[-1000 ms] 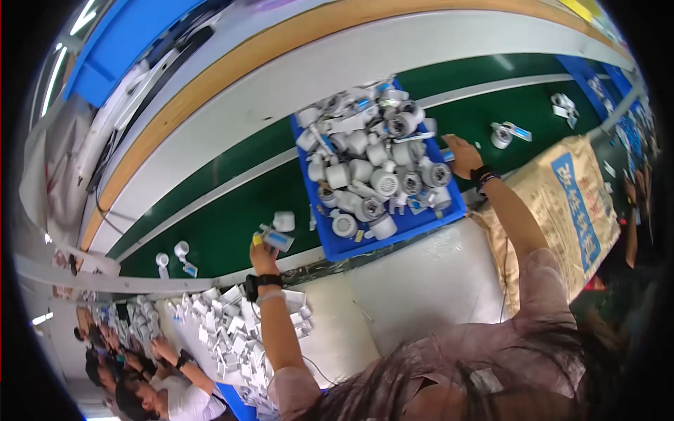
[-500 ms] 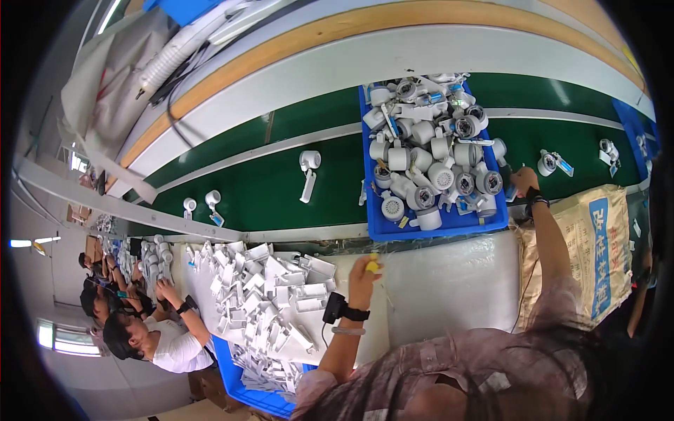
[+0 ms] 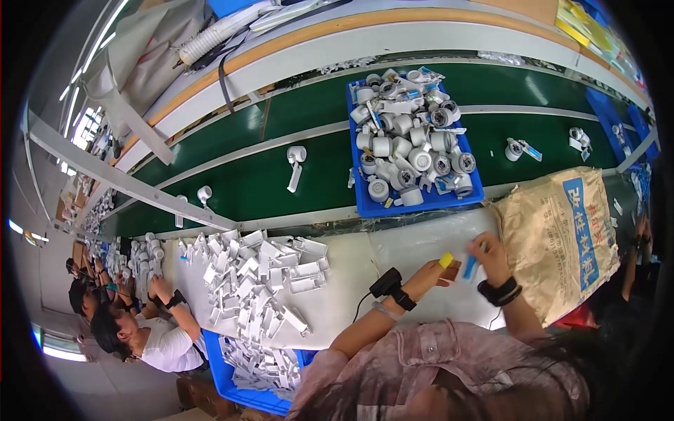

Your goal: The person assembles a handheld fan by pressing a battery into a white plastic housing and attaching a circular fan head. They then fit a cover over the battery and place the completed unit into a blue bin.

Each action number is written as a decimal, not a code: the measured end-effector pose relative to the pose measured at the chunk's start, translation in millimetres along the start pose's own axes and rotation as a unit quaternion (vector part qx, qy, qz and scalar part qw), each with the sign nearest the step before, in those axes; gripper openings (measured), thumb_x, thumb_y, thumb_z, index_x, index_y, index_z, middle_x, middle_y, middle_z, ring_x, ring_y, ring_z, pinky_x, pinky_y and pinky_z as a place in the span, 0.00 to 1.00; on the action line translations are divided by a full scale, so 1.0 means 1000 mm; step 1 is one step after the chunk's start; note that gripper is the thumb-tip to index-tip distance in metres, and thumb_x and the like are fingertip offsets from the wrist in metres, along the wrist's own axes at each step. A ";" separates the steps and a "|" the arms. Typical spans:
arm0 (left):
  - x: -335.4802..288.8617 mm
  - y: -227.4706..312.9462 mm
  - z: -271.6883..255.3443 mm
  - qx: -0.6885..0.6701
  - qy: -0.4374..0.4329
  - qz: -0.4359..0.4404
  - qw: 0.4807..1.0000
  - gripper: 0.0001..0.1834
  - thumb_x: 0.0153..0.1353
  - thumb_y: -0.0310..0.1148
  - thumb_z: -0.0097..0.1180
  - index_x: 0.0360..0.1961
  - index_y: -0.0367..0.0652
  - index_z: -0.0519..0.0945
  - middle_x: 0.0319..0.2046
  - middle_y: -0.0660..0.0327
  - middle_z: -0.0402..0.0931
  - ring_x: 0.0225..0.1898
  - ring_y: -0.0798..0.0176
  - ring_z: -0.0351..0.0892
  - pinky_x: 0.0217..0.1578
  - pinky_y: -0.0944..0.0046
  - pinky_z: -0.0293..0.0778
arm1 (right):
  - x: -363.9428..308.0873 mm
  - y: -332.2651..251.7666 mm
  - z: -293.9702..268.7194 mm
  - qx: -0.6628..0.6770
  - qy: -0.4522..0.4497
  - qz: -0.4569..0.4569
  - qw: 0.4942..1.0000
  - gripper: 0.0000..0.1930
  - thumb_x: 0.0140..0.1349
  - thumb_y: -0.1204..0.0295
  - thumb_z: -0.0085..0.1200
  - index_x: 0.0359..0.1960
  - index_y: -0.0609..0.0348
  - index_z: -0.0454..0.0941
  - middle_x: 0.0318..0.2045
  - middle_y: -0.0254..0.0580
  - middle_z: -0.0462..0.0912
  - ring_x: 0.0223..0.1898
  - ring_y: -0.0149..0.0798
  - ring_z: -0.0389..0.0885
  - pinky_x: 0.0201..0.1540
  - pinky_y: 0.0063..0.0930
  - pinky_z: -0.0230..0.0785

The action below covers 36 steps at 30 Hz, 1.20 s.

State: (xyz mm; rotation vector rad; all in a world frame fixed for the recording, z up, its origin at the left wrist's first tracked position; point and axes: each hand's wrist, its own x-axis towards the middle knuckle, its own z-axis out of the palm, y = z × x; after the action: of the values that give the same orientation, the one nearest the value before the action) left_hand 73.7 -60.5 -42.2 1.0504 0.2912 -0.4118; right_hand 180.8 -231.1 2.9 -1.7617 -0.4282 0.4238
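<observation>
Over the pale worktop (image 3: 354, 281), my left hand (image 3: 425, 278) is closed, with a small yellow piece (image 3: 446, 260) at its fingertips. My right hand (image 3: 491, 257) faces it, fingers bent around a small blue-and-white part (image 3: 470, 267) that is blurred and partly hidden. The two hands are close together but look apart. Beyond them a blue tray (image 3: 421, 208) sits on the green conveyor belt (image 3: 239, 186), heaped with round white housings (image 3: 420, 160), some with blue strips.
Left on the worktop lies a pile of white plastic shells (image 3: 249, 274), above a blue bin (image 3: 225, 375) of similar parts. A brown paper sack (image 3: 554, 238) lies at right. Loose white units (image 3: 296, 156) dot the belt. A co-worker in white (image 3: 168, 340) works at left.
My right hand has come back from beside the tray to the worktop, now holding the blue-and-white part. My left hand has moved right towards it with the yellow piece. The view has shifted slightly.
</observation>
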 end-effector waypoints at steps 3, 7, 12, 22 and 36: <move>-0.005 -0.002 0.012 0.060 -0.037 -0.060 0.996 0.20 0.70 0.46 0.39 0.48 0.42 0.74 0.37 0.64 0.75 0.32 0.70 0.76 0.33 0.71 0.74 | -0.047 0.027 0.039 0.071 -0.048 0.058 0.995 0.06 0.64 0.72 0.51 0.40 0.59 0.71 0.26 0.31 0.73 0.24 0.22 0.71 0.25 0.17 0.66; -0.031 -0.021 -0.006 -0.148 -0.014 -0.001 0.989 0.15 0.69 0.37 0.44 0.52 0.42 0.70 0.45 0.58 0.75 0.37 0.63 0.80 0.34 0.63 0.81 | -0.065 -0.011 0.040 0.095 -0.221 0.041 0.970 0.20 0.64 0.77 0.46 0.59 0.59 0.64 0.29 0.39 0.80 0.24 0.28 0.77 0.30 0.22 0.69; -0.069 0.019 -0.009 0.000 -0.004 -0.058 0.998 0.16 0.69 0.35 0.43 0.54 0.41 0.68 0.46 0.56 0.75 0.38 0.62 0.80 0.37 0.64 0.78 | -0.030 -0.028 0.006 -0.154 -0.162 -0.139 0.965 0.27 0.57 0.79 0.54 0.61 0.54 0.66 0.33 0.42 0.81 0.36 0.38 0.81 0.42 0.30 0.71; -0.102 0.064 -0.009 0.182 -0.209 -0.025 0.960 0.18 0.66 0.33 0.49 0.55 0.38 0.70 0.47 0.61 0.74 0.47 0.70 0.71 0.46 0.69 0.70 | -0.011 -0.037 0.035 -0.001 -0.428 -0.185 0.885 0.10 0.58 0.73 0.59 0.41 0.60 0.78 0.34 0.37 0.81 0.39 0.36 0.78 0.45 0.30 0.68; -0.117 0.058 -0.012 0.487 0.132 0.173 0.846 0.21 0.56 0.27 0.53 0.52 0.41 0.64 0.32 0.44 0.75 0.31 0.47 0.78 0.29 0.55 0.72 | -0.044 -0.022 0.049 0.241 -0.411 0.193 0.858 0.11 0.65 0.72 0.53 0.44 0.66 0.78 0.31 0.38 0.83 0.30 0.29 0.81 0.33 0.22 0.72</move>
State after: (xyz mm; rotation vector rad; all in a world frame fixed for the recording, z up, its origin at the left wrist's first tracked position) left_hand -3.9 -2.6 47.0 2.1359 0.1121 -0.0519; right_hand 117.1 -206.7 15.5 -1.0920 -0.4974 1.4650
